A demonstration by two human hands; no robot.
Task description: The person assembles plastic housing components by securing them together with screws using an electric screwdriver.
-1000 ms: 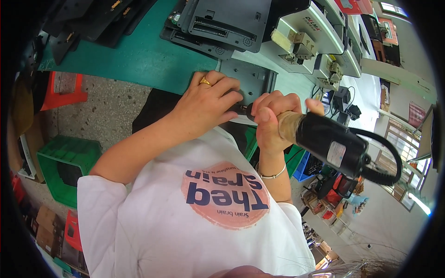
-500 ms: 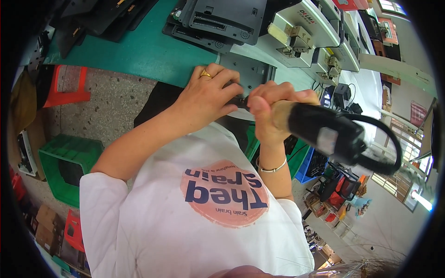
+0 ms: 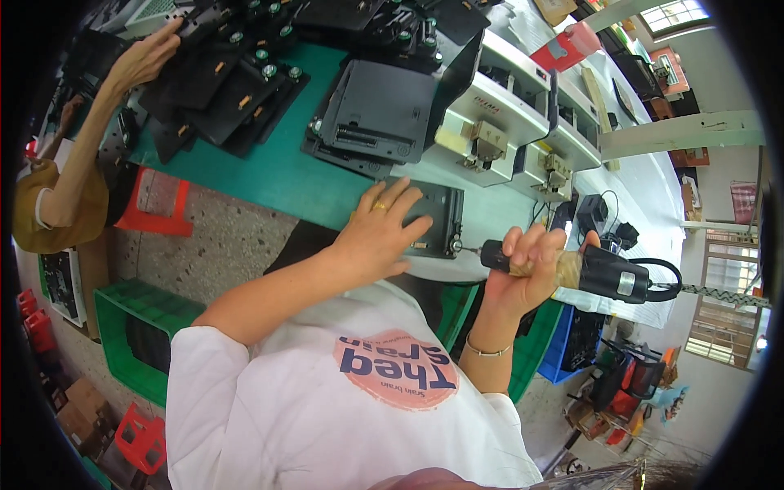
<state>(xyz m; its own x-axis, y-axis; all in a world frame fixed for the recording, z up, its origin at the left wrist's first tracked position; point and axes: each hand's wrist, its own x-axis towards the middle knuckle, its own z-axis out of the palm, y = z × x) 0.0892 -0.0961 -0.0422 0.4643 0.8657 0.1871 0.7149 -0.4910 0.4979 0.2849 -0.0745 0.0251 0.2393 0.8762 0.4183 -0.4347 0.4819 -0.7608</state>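
My left hand (image 3: 377, 230) rests on a flat black plastic panel (image 3: 443, 211) at the near edge of the table, its fingers spread. My right hand (image 3: 531, 263) is wrapped around an electric screwdriver (image 3: 618, 276), black with a tan-taped grip and a cord at its rear. The screwdriver lies nearly level, and its thin bit points left at the panel's right-hand corner, by a small round metal part (image 3: 456, 245). Whether the bit touches that part I cannot tell. Just beyond my left hand sits a stack of similar black panels (image 3: 382, 106).
Two white box-shaped machines (image 3: 500, 106) stand right of the stack, with a red cup (image 3: 566, 46) behind. More black panels (image 3: 220, 94) lie at left, near a co-worker's hand (image 3: 147, 57). A green crate (image 3: 114, 327) and blue crate (image 3: 563, 343) are below table level.
The screwdriver has swung from slanting across the near side to nearly level, its bit now visible at the panel's corner. My left hand's fingers have spread from curled. The view has shifted, showing a co-worker.
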